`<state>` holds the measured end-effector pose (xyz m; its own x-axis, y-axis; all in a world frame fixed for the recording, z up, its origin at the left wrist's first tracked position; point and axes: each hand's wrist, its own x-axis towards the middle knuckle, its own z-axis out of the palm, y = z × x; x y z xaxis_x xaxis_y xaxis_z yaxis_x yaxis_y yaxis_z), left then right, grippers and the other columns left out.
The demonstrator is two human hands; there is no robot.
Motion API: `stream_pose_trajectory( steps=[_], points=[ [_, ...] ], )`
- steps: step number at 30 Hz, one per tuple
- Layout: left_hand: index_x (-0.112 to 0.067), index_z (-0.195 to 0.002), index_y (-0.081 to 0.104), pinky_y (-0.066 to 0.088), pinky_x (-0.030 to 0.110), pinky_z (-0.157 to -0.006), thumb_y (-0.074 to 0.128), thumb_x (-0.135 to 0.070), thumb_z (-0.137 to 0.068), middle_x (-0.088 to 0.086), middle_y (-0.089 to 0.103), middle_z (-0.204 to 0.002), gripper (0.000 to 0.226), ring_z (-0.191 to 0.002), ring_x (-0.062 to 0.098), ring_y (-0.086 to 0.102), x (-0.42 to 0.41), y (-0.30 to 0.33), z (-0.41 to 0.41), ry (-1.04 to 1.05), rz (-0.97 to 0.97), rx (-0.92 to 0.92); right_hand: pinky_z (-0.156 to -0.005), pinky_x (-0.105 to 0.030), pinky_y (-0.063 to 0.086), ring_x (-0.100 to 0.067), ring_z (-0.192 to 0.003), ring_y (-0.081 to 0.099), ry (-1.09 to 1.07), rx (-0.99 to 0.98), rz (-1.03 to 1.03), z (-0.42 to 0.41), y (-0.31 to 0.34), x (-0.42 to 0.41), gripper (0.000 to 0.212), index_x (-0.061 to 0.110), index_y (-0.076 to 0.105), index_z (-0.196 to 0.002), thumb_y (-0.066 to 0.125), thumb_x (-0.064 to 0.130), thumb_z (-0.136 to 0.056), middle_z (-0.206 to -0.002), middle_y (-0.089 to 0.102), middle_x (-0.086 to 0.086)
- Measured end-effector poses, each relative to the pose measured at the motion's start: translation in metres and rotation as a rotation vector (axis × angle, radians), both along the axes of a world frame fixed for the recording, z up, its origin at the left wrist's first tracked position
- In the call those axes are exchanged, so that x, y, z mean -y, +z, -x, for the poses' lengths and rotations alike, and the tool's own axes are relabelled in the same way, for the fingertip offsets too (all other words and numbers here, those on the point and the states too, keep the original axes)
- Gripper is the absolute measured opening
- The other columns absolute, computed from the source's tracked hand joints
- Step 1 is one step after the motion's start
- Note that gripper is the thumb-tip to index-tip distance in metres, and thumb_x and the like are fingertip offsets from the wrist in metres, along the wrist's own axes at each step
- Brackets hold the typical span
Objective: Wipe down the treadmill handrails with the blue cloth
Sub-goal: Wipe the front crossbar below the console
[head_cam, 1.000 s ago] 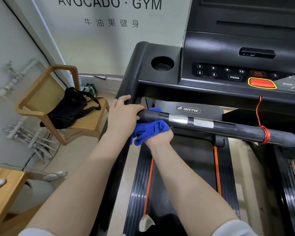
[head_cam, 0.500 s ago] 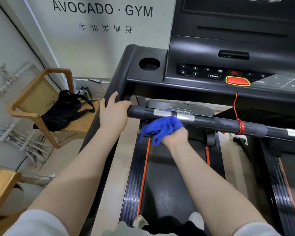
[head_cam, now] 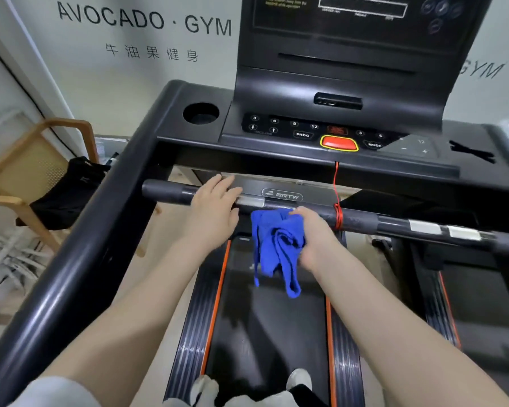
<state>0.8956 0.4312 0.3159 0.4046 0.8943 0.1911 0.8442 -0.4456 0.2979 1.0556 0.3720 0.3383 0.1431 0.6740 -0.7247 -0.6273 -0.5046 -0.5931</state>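
Observation:
A black treadmill's front crossbar [head_cam: 362,220] runs left to right under the console, with silver sensor plates on it. The left side handrail [head_cam: 80,259] slopes down toward me. My left hand [head_cam: 213,208] rests on the crossbar, fingers laid over it near the left silver plate. My right hand [head_cam: 315,237] grips the blue cloth [head_cam: 276,245] against the crossbar just to the right of the left hand. Most of the cloth hangs loose below the bar, over the belt.
The console [head_cam: 335,113] with a red stop button [head_cam: 339,143] rises behind the bar; a red safety cord [head_cam: 337,212] is wound round the bar right of my hand. A wooden chair [head_cam: 27,183] with a black bag [head_cam: 68,189] stands at left. Another treadmill belt [head_cam: 482,304] lies at right.
Both hands slid right along the crossbar, the right hand wiping the cloth toward the red cord. The left hand left the bar's left end. More of the cloth hangs down.

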Motion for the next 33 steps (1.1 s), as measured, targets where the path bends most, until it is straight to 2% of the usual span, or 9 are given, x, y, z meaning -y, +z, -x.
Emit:
stream_pose_trajectory(
  steps=[3,5,7,9,15,20,26,29,33],
  points=[
    [-0.011,-0.133,0.047,0.02,0.039,-0.113,0.054,-0.018,-0.087,0.008,0.035,-0.149,0.047,-0.137,0.029,0.029,0.005,-0.001,-0.039,-0.049,0.035,-0.004,-0.059,-0.028,0.034,-0.02,-0.063,0.041,-0.033,0.404,-0.275,-0.024,0.017,-0.001,0.015,0.016,0.043,-0.07,0.046,0.008,-0.082,-0.069,0.044,-0.007],
    [-0.013,-0.137,0.041,0.021,0.038,-0.111,0.054,-0.019,-0.086,0.006,0.038,-0.147,0.053,-0.134,0.027,0.033,0.008,-0.005,-0.053,-0.036,0.059,-0.064,-0.059,-0.029,0.027,-0.018,-0.066,0.039,0.063,0.97,-0.489,-0.041,0.023,-0.002,0.02,0.015,0.047,-0.071,0.04,0.003,-0.086,-0.072,0.045,-0.003],
    [-0.015,-0.14,0.034,0.022,0.036,-0.109,0.054,-0.017,-0.084,0.004,0.041,-0.144,0.06,-0.131,0.026,0.035,0.01,-0.006,-0.06,-0.011,0.046,-0.148,-0.064,-0.031,0.029,-0.026,-0.08,0.047,0.317,1.592,-0.528,-0.056,0.014,-0.006,0.021,0.009,0.06,-0.093,0.04,0.006,-0.088,-0.092,0.055,-0.008],
    [-0.014,-0.143,0.027,0.024,0.035,-0.108,0.054,-0.012,-0.084,0.004,0.042,-0.143,0.065,-0.13,0.026,0.036,0.01,-0.004,-0.061,0.007,0.037,-0.186,-0.078,-0.037,0.036,-0.034,-0.104,0.05,0.691,1.839,-0.516,-0.06,-0.008,-0.007,0.03,0.012,0.065,-0.107,0.04,0.016,-0.09,-0.116,0.059,-0.011],
    [-0.014,-0.146,0.019,0.032,0.034,-0.103,0.051,0.001,-0.082,0.009,0.051,-0.133,0.073,-0.123,0.027,0.043,0.011,0.009,-0.056,0.057,0.161,-0.076,-0.11,-0.048,0.021,-0.033,-0.129,0.042,0.967,2.037,-0.591,-0.046,-0.035,-0.02,0.039,0.02,0.06,-0.122,0.035,0.038,-0.098,-0.141,0.048,-0.008],
    [-0.016,-0.147,0.013,0.035,0.034,-0.099,0.05,0.002,-0.083,0.01,0.052,-0.128,0.077,-0.118,0.027,0.045,0.014,0.013,-0.057,0.092,0.219,-0.006,-0.088,-0.043,0.036,-0.034,-0.102,0.054,1.032,2.092,-0.432,-0.026,-0.021,-0.04,0.041,0.016,0.057,-0.111,0.026,0.04,-0.1,-0.12,0.057,-0.011],
    [-0.016,-0.147,0.012,0.031,0.034,-0.106,0.047,0.004,-0.082,0.005,0.042,-0.142,0.077,-0.13,0.025,0.035,0.017,0.01,-0.055,0.051,0.282,0.078,-0.071,-0.035,0.037,-0.025,-0.079,0.048,1.058,1.612,-0.138,-0.022,-0.003,-0.085,0.028,0.013,0.053,-0.089,0.029,0.026,-0.097,-0.101,0.062,-0.007],
    [-0.017,-0.148,0.009,0.027,0.023,-0.101,0.047,0.007,-0.08,0.0,0.037,-0.147,0.081,-0.132,0.021,0.031,0.013,0.009,-0.05,0.034,0.379,0.181,-0.071,-0.036,0.035,-0.028,-0.079,0.051,1.065,1.849,-0.227,-0.015,-0.006,-0.076,0.022,0.014,0.055,-0.095,0.034,0.019,-0.096,-0.101,0.062,-0.007],
    [-0.017,-0.148,0.011,0.03,0.021,-0.098,0.05,0.002,-0.08,0.01,0.044,-0.138,0.081,-0.126,0.022,0.038,0.011,0.003,-0.047,0.053,0.373,0.215,-0.082,-0.039,0.04,-0.032,-0.091,0.06,0.701,2.158,-0.386,0.0,-0.043,-0.036,0.024,0.014,0.066,-0.091,0.048,0.03,-0.091,-0.1,0.067,-0.011]
  ],
)
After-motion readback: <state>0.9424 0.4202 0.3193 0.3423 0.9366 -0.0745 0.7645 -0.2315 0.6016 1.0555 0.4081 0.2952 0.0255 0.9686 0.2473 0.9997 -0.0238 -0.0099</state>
